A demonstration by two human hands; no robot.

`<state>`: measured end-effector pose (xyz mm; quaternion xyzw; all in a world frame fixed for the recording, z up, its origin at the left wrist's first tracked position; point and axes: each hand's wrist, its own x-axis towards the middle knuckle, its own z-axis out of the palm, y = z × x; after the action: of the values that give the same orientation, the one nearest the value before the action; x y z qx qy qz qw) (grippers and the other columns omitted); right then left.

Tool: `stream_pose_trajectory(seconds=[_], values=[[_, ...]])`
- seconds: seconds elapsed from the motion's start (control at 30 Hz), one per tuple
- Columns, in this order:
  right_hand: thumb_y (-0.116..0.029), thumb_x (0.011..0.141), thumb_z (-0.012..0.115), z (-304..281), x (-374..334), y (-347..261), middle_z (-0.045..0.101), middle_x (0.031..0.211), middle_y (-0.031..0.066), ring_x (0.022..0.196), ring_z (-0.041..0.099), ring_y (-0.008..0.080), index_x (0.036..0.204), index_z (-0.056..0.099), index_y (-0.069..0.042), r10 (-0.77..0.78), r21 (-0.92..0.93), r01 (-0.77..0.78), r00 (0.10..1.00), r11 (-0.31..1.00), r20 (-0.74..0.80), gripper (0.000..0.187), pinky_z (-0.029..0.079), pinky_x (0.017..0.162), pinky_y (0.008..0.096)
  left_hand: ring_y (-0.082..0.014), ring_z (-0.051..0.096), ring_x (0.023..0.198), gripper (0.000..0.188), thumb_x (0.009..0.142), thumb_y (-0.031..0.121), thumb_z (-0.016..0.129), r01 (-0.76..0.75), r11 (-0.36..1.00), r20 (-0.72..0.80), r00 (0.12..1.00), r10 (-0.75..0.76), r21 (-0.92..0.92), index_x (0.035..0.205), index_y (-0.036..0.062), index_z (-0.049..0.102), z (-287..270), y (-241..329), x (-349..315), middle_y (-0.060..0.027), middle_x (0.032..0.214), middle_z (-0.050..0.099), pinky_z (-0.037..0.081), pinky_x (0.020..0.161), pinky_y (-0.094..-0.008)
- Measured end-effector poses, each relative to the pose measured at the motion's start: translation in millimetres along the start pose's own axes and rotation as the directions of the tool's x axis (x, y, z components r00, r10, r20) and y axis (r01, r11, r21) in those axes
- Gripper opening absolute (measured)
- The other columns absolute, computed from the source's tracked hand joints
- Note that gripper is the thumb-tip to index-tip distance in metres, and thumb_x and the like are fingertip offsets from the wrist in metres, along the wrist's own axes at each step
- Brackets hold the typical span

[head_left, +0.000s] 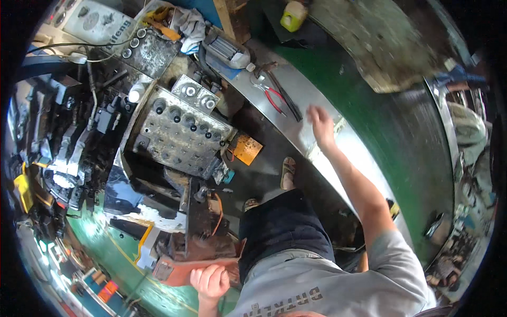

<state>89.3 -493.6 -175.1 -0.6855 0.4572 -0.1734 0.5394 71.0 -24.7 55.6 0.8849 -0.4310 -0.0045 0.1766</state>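
Observation:
My right hand (321, 126) reaches out over a pale metal ledge (343, 153), slightly blurred, with loosely stretched fingers and nothing seen in them. Just left of it lies a hammer (285, 96) with a dark handle, its lower end close to my fingers. Beside the hammer rests a pair of pliers (273, 98) with red handles. My left hand (210, 281) is curled into a fist low in the view, against a reddish-brown part (177, 270). What its fingers hold, if anything, is hidden.
A grimy machine block (177, 132) with rows of dark knobs stands left of centre. An orange plate (246, 149) juts from its side. A clear bottle (227, 48) and rags (189, 26) lie at the far end. Green floor (380, 148) runs along the ledge's right side.

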Motion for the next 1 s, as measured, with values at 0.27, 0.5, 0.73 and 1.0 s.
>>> stream_pose_trajectory(seconds=[0.27,0.5,0.73,1.0], values=[[-0.036,0.082,0.070,39.8,298.4,-19.9,0.049,0.136,0.0212,0.129,0.042,0.0391,0.125,0.057,-0.003,-0.532,-0.674,0.436,0.843,0.596,0.076,0.056,0.034,0.109,0.0445,-0.0234,0.052,0.071,0.012,0.090,0.020,0.057,0.096,0.987,0.092,0.990,-0.109,0.127,0.081,0.0123,0.057,6.0,4.0,-7.8,-0.0017,0.085,0.059,0.038,0.063,-0.0400],[-0.043,0.095,0.054,-25.6,293.7,-12.2,0.068,0.106,0.0197,0.102,0.063,0.0346,0.113,0.065,-0.001,-0.397,-0.386,0.393,0.915,0.834,0.075,0.047,0.045,0.093,0.0361,-0.0259,0.051,0.074,0.007,0.080,0.010,0.059,0.127,0.973,0.151,0.976,-0.157,0.194,0.079,0.0124,0.052,10.5,4.6,-11.0,-0.0028,0.090,0.055,0.038,0.064,-0.0418],[-0.026,0.100,0.050,-146.7,171.9,-45.2,0.067,0.102,0.0120,0.092,0.066,0.0211,0.115,0.059,-0.001,0.190,0.458,-0.152,0.981,0.876,-0.037,0.030,0.054,0.083,0.0359,-0.0269,0.053,0.073,0.013,0.093,0.015,0.054,0.041,0.973,0.047,0.997,-0.053,0.225,0.083,0.0070,0.058,16.6,4.4,-14.3,-0.0062,0.089,0.056,0.040,0.064,-0.0428],[-0.021,0.103,0.036,-194.0,100.9,-25.5,0.062,0.117,0.0182,0.105,0.063,0.0290,0.119,0.054,0.003,0.426,0.653,-0.593,0.801,0.471,0.421,0.034,0.050,0.098,0.0487,-0.0245,0.050,0.066,0.015,0.094,0.014,0.056,-0.014,0.972,-0.037,0.999,0.023,0.234,0.082,0.0044,0.058,18.8,6.9,4.8,-0.0064,0.086,0.058,0.036,0.057,-0.0384]])
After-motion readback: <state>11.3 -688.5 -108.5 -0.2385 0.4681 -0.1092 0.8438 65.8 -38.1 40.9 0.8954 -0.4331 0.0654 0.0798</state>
